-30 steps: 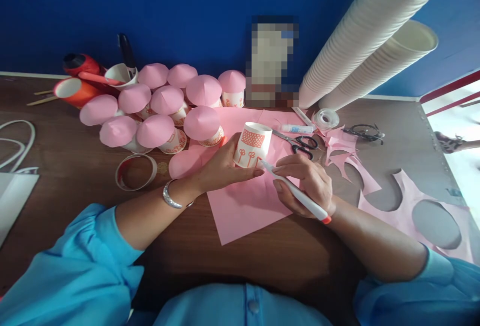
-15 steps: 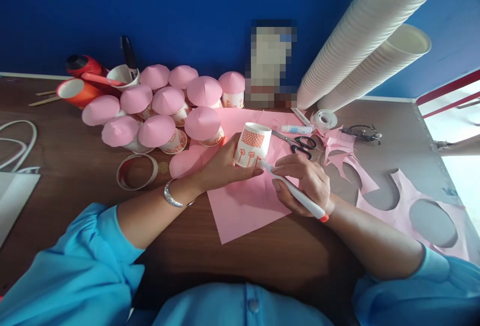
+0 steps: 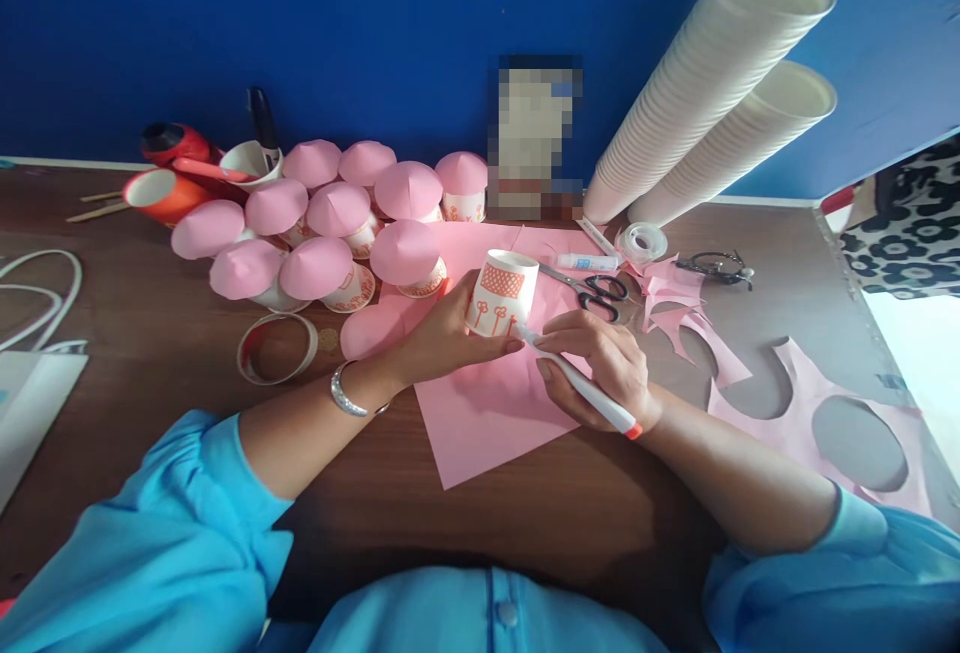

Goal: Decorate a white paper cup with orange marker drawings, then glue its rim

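A white paper cup [image 3: 517, 318] with an orange dotted rectangle and flower shapes drawn on it is gripped in my left hand [image 3: 450, 333], tilted a little. My right hand [image 3: 600, 368] is closed round a white marker [image 3: 592, 395] with an orange end; its tip touches the cup's lower side by the flowers. Under both hands lies a pink paper sheet [image 3: 480, 433]. Black-handled scissors [image 3: 600, 295] and a glue stick [image 3: 586, 261] rest on it just behind the cup. A pink paper cone [image 3: 405, 251] tops a decorated cup close to my left hand.
Several cone-topped cups [image 3: 307, 268] stand at back left. A tape roll [image 3: 277, 348] lies in front of them. Two tall stacks of paper cups [image 3: 705, 63] lean by the blue wall. Cut pink scraps [image 3: 795, 413], clear tape [image 3: 643, 241] and glasses [image 3: 716, 268] lie right. A white bag [image 3: 34, 403] is left.
The camera view has shifted slightly, and a patterned black-and-white cloth now shows at the right edge. The marker tip stays at the cup, having moved very little.
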A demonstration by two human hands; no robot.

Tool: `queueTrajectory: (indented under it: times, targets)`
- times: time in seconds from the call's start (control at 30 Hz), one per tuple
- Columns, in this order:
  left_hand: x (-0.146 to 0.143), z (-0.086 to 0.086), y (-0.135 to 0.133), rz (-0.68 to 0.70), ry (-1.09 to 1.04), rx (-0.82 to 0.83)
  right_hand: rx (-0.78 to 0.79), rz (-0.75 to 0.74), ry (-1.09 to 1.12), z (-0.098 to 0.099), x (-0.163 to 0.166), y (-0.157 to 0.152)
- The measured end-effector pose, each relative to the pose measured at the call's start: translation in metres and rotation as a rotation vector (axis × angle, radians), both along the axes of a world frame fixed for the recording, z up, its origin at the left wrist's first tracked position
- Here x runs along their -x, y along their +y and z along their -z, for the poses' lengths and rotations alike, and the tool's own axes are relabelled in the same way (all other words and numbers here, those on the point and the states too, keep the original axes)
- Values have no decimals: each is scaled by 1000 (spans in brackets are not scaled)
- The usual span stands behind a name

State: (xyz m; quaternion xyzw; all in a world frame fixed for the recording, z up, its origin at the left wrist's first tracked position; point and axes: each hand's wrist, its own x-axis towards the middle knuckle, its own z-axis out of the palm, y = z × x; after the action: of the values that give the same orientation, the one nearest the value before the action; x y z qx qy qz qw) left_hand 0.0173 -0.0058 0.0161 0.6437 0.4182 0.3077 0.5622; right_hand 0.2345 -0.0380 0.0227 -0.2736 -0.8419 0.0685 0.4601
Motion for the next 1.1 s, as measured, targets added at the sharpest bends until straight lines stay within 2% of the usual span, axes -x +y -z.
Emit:
queueTrajectory:
  times: [0.17, 0.5, 0.9, 1.1]
  targets:
    - [4, 4, 1, 17, 60, -34, 7, -4, -4, 0, 0, 0]
    - [2, 1, 0, -4, 47, -13, 20, -8, -11, -2, 0, 0]
    - [3, 0, 0, 26, 55, -82, 15, 1, -16, -1, 0, 0]
    - [3, -1, 0, 14, 55, -42, 28, 2, -20, -1, 0, 0]
